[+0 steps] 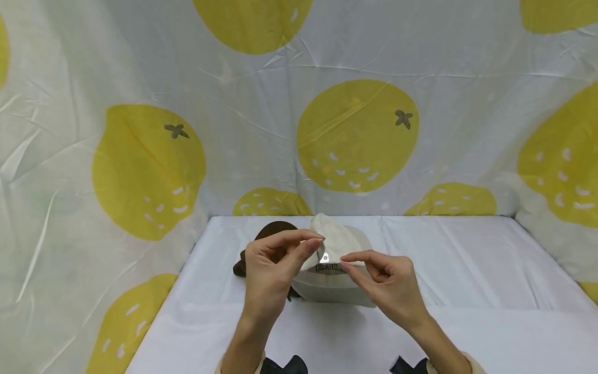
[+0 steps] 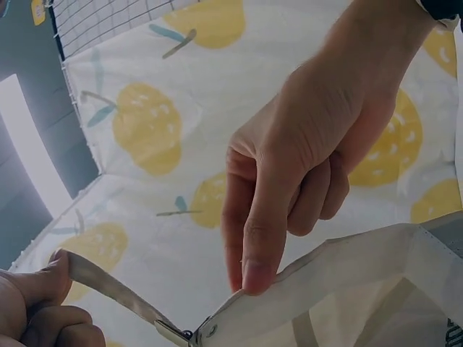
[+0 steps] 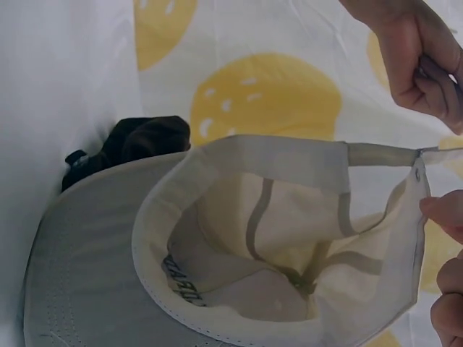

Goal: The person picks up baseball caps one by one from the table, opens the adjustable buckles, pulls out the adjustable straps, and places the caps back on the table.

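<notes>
A cream baseball cap with a grey brim sits upside-down-tilted on the table, its inside and dark lettering showing in the right wrist view. My left hand pinches the free end of its back strap between thumb and forefinger, holding it raised. The strap runs to a small metal buckle at the cap's edge. Beside that buckle, my right hand pinches the cap's rim between thumb and forefinger. The other fingers of both hands are curled in.
A dark brown cap lies behind and left of the cream one, partly hidden by it and by my left hand. A white cloth covers the table. Lemon-printed sheets hang at the back and sides.
</notes>
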A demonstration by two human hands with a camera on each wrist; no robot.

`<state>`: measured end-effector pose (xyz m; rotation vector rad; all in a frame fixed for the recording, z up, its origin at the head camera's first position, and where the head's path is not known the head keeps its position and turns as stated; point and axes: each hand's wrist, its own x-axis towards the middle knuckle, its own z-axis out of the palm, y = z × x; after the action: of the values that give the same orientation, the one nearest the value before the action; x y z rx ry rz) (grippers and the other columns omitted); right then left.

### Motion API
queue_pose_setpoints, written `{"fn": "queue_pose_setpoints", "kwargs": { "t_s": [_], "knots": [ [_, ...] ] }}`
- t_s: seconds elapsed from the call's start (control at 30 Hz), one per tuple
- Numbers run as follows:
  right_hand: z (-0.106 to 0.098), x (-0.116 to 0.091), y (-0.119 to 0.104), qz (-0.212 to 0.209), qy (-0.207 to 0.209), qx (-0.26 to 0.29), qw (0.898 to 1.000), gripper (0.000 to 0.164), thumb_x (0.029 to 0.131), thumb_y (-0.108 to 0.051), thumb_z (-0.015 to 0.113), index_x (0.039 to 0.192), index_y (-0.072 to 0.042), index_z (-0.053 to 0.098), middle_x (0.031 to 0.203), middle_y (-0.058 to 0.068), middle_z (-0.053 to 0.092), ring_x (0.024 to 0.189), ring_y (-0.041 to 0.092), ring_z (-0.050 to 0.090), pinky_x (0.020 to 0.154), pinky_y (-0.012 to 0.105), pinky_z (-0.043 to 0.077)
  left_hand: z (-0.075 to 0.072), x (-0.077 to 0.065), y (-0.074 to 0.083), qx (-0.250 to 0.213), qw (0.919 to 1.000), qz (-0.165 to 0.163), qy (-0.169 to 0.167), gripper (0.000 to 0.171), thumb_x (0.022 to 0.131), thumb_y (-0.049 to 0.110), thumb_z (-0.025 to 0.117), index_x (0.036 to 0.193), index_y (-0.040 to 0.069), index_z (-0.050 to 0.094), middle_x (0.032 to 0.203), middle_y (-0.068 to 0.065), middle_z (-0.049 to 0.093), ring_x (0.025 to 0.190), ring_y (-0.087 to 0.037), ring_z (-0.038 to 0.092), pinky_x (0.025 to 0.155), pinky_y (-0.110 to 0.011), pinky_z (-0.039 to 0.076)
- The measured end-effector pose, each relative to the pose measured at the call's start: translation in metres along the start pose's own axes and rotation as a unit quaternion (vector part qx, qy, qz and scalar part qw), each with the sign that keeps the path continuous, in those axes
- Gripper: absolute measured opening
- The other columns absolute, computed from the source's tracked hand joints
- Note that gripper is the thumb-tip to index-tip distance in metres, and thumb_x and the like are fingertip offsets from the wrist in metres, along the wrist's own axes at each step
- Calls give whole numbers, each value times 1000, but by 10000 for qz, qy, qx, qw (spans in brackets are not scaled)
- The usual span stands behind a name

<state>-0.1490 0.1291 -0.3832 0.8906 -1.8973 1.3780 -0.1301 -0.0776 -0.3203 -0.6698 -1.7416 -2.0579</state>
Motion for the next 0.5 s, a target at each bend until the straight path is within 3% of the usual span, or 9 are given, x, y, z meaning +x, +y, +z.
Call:
{"fn": "queue_pose_setpoints", "kwargs": {
  "t_s": [0.17,0.3,0.4,0.5],
  "knots": [
    [5,-1,1,-735,74,256,9969,42,68,22,80,102,-3,80,52,-5,25,52,4,16,45,12,16,5,-1,0,-88,9998,8,-205,10,90,0,77,92,-10,76,51,-7,41,54,-13,28,50,-24,27],
    [10,-1,1,-1152,-28,609,9915,45,66,25,77,104,1,80,58,-3,60,53,3,20,45,13,16,8,-4,2,-48,9993,-1,-362,7,90,-1,76,92,-8,76,49,-6,40,53,-13,27,50,-24,32],
    [12,0,1,-1343,-88,833,9874,36,72,19,81,104,2,80,81,7,78,54,4,20,45,13,17,9,-6,3,-43,9992,-16,-385,6,90,-1,76,92,-7,77,49,-7,40,54,-14,28,54,-22,38],
    [12,2,0,-1518,-55,854,9847,19,83,5,82,102,2,80,84,10,80,54,4,20,45,13,17,9,-6,5,-6,9992,-6,-398,5,90,-1,76,91,-6,77,49,-6,39,54,-14,28,55,-22,39]
  ]
}}
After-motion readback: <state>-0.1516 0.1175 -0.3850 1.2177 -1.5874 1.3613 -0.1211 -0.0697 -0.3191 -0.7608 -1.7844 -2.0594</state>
